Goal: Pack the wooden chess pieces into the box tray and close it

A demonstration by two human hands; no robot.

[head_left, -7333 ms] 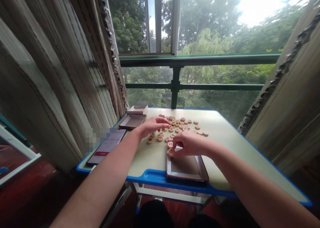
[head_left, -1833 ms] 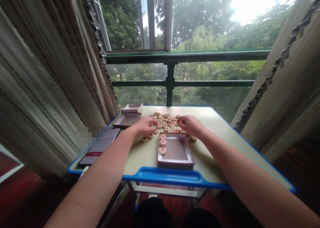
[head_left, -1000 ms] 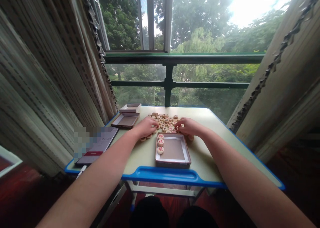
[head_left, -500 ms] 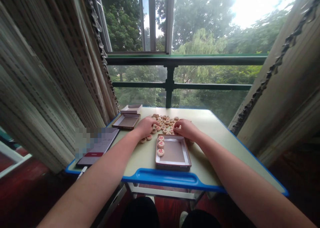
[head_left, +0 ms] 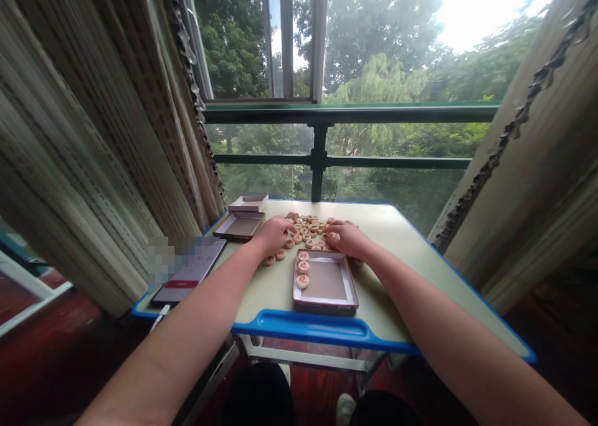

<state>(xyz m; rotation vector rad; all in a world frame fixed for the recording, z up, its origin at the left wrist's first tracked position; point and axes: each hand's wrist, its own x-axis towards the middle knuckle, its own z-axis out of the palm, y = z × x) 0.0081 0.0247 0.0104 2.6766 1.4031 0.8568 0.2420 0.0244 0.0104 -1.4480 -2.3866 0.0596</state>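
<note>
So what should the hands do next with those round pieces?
Probably pinch one piece from the pile with the right hand and set it in the box, beside the three pieces lined along its left side. Both hands rest on the pile, and most of the box floor is bare.

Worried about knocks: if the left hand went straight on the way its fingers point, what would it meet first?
Likely the loose pieces just ahead of the left hand; it may already touch them.
</note>
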